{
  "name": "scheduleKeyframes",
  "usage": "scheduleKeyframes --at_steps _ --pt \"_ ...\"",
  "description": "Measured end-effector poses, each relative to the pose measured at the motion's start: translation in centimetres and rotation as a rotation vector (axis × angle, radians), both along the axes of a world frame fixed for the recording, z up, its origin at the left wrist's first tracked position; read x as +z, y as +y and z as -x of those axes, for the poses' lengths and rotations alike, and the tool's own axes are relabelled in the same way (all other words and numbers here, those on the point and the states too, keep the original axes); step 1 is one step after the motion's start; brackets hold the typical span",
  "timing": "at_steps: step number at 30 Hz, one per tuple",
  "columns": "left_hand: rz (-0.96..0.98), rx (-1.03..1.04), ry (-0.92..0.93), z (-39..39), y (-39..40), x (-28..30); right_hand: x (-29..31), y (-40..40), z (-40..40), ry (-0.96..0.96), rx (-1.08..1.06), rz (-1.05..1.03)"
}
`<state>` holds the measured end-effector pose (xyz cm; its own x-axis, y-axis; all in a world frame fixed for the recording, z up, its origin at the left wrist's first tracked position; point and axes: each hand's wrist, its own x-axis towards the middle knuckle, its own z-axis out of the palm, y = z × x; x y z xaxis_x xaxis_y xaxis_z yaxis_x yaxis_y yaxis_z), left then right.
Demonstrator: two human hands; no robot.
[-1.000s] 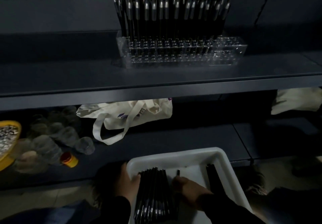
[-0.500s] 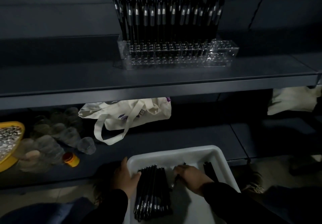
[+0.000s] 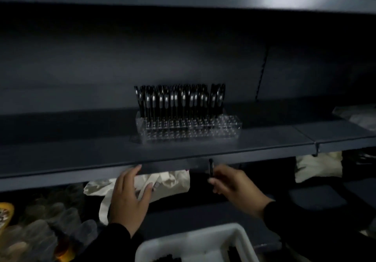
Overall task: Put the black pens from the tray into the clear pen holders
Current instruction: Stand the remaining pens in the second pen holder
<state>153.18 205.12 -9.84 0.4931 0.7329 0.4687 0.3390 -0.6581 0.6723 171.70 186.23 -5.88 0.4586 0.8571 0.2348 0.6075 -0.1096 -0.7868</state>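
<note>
A clear pen holder (image 3: 189, 129) stands on the dark shelf (image 3: 81, 155), filled with several upright black pens (image 3: 179, 101); its right end shows empty holes. My right hand (image 3: 234, 184) is raised just below the shelf's front edge and pinches one black pen (image 3: 210, 168) upright. My left hand (image 3: 130, 196) hovers with fingers spread, holding nothing, its fingertips near the shelf edge. The white tray (image 3: 195, 241) sits at the bottom with dark pens barely showing inside it.
A cream tote bag (image 3: 168, 182) lies on the lower shelf behind my hands. Clear plastic cups (image 3: 40, 233) and a yellow dish (image 3: 6, 210) sit at the lower left. Another pale bag (image 3: 317, 166) lies at the right. An upper shelf (image 3: 203, 1) overhangs.
Both hands have left the tray and risen toward the shelf edge. My right hand now carries a single pen. The view has tilted upward, so the tray sits lower in frame.
</note>
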Motion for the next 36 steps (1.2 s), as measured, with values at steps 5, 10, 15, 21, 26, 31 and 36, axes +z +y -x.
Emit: scheduleKeyframes --at_steps 5,10,15,21,26,31,36 --pt "0.061 0.012 -0.051 -3.5 2.6 5.5 8.5 1.7 -4.5 0.070 -0.166 -0.288" --pt "0.316 -0.125 0.018 -6.7 6.1 6.9 12.8 4.0 -10.9 0.052 -0.395 -0.354" --pt "0.369 -0.188 0.059 -8.0 8.1 6.4 12.7 5.9 -14.7 0.079 -0.526 -0.289" --pt "0.383 -0.205 0.035 -8.6 9.0 6.1 12.0 7.9 -13.9 0.074 -0.445 -0.212" --pt "0.319 -0.181 0.015 -8.6 9.0 5.8 11.8 8.5 -13.3 -0.018 -0.399 -0.104" --pt "0.299 -0.184 0.006 -8.7 9.2 5.5 11.6 8.6 -14.0 -0.064 -0.413 -0.082" --pt "0.280 -0.165 0.005 -8.6 9.3 5.3 11.3 8.7 -14.4 0.047 -0.437 -0.135"
